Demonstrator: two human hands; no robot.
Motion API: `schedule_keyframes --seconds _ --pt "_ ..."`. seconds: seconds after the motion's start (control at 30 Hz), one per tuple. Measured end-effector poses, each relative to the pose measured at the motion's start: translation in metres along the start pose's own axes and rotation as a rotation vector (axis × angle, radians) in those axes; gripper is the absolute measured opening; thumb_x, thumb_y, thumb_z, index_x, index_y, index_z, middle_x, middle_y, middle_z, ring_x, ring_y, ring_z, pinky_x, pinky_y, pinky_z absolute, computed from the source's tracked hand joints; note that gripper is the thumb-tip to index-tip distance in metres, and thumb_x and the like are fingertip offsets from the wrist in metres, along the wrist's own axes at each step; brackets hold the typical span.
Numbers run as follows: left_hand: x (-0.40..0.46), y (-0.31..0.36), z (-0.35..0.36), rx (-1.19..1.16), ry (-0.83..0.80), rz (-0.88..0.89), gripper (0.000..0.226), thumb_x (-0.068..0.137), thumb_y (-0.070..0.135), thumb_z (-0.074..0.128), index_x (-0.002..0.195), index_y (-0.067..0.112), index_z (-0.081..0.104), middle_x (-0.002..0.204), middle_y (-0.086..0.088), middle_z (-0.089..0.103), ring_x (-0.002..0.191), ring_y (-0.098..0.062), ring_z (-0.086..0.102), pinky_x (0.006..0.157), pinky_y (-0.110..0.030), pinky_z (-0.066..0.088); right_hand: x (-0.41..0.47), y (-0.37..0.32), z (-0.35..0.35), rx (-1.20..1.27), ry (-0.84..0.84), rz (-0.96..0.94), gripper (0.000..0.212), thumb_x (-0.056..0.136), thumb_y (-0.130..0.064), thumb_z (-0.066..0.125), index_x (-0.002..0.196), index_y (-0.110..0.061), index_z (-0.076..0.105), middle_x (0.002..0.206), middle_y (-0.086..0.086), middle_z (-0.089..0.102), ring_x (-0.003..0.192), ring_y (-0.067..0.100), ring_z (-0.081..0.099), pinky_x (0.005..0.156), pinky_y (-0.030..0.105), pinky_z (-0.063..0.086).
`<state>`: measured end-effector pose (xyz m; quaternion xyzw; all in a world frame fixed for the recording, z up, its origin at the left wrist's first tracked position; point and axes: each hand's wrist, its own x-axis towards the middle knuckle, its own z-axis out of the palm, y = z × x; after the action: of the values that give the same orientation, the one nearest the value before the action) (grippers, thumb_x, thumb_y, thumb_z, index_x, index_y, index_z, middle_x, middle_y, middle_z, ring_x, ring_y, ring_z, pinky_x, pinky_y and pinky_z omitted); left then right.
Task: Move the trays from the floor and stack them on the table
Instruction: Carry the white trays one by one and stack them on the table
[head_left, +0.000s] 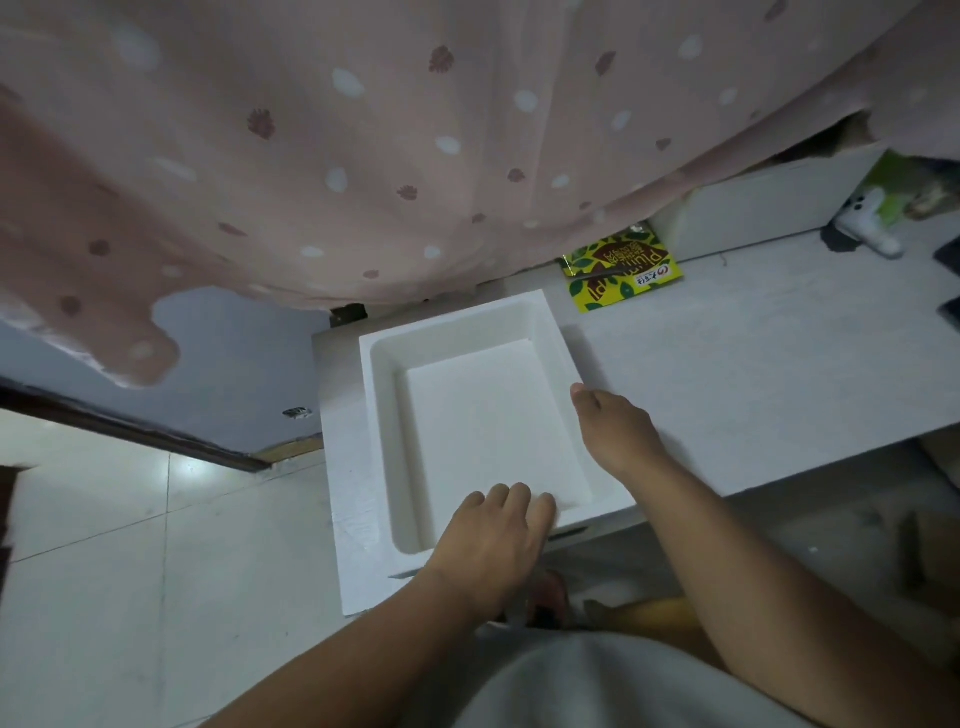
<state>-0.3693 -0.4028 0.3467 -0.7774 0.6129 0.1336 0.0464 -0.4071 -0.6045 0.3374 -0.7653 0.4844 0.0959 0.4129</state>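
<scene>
Curtain (322, 156): pink fabric with white dots and dark flower prints, hanging above and beyond both hands, covering the upper part of the view. Wall (244, 364): bluish-grey, beyond the left hand, below the curtain hem. Skirting (130, 428): dark brown strip at the wall's foot. Floor (130, 545): pale glossy tiles to the left of the left hand, catching a soft light reflection near the wall. Table (753, 353): whitish top, spreading to the right of the right hand. Light: dim, even.
</scene>
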Motion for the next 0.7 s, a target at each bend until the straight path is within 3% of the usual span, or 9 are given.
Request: schedule_keyframes --seconds 0.07,0.1,0.2,0.23,0.27,0.33,0.43,0.7 --pt "0.005 -0.011 -0.022 -0.113 -0.006 -0.07 0.07 0.081 0.075 0.041 0.125 0.02 0.045 0.102 -0.001 0.055 0.086 -0.023 0.052 0.075 -0.038 0.047 0.005 -0.001 -0.003 0.006 -0.014 0.027 0.059 0.099 -0.057 0.026 0.121 -0.017 0.063 0.12 0.006 0.064 0.11 0.031 0.055 0.088 0.039 0.042" --pt "0.012 -0.021 -0.035 -0.146 0.025 -0.106 0.072 0.084 0.076 0.032 0.13 0.021 0.044 0.109 -0.001 0.056 0.094 -0.024 0.053 0.081 -0.04 0.047 0.008 -0.003 -0.004 0.014 -0.008 0.038 0.055 0.098 -0.054 0.029 0.118 -0.017 0.063 0.118 0.006 0.063 0.107 0.03 0.055 0.085 0.038 0.04" --pt "0.053 -0.069 -0.063 -0.094 0.298 -0.229 0.058 0.093 0.06 0.036 0.132 0.018 0.05 0.12 -0.005 0.059 0.106 -0.027 0.055 0.087 -0.041 0.047 0.011 -0.01 -0.002 0.03 0.022 0.045 0.04 0.097 -0.043 0.031 0.09 -0.016 0.059 0.094 0.004 0.062 0.091 0.031 0.053 0.077 0.04 0.04" --pt "0.069 -0.088 -0.067 -0.062 0.321 -0.283 0.056 0.095 0.055 0.039 0.135 0.017 0.049 0.129 -0.006 0.057 0.114 -0.029 0.053 0.092 -0.042 0.046 0.009 -0.01 0.001 0.029 0.034 0.034 0.037 0.098 -0.04 0.03 0.083 -0.015 0.054 0.087 0.004 0.06 0.089 0.032 0.054 0.076 0.042 0.041" --pt "0.086 -0.108 -0.069 -0.047 0.308 -0.326 0.058 0.095 0.05 0.041 0.142 0.015 0.042 0.143 -0.007 0.049 0.128 -0.03 0.046 0.101 -0.043 0.041 0.008 -0.01 0.004 0.021 0.052 0.014 0.037 0.098 -0.039 0.029 0.08 -0.015 0.051 0.084 0.005 0.059 0.089 0.034 0.055 0.078 0.043 0.044" --pt "0.114 -0.143 -0.061 -0.044 0.192 -0.365 0.071 0.097 0.045 0.041 0.156 0.014 0.015 0.165 -0.005 0.015 0.15 -0.028 0.016 0.12 -0.044 0.021 0.008 -0.009 0.008 0.013 0.089 -0.027 0.036 0.099 -0.037 0.027 0.088 -0.018 0.056 0.095 0.006 0.065 0.099 0.036 0.057 0.084 0.043 0.046" --pt "0.132 -0.163 -0.032 -0.045 0.064 -0.344 0.082 0.097 0.045 0.039 0.157 0.015 -0.008 0.165 -0.001 -0.015 0.153 -0.023 -0.01 0.124 -0.044 0.002 0.009 -0.009 0.009 -0.018 0.124 -0.076 0.039 0.101 -0.037 0.027 0.12 -0.027 0.06 0.119 0.001 0.068 0.111 0.031 0.058 0.086 0.038 0.043" --pt "0.139 -0.166 -0.01 -0.073 0.149 -0.356 0.083 0.095 0.049 0.039 0.158 0.014 -0.001 0.166 -0.003 -0.009 0.153 -0.021 -0.008 0.124 -0.044 0.0 0.016 -0.003 0.014 -0.054 0.117 -0.05 0.046 0.1 -0.046 0.023 0.129 -0.033 0.056 0.123 -0.005 0.068 0.115 0.027 0.059 0.095 0.04 0.048"
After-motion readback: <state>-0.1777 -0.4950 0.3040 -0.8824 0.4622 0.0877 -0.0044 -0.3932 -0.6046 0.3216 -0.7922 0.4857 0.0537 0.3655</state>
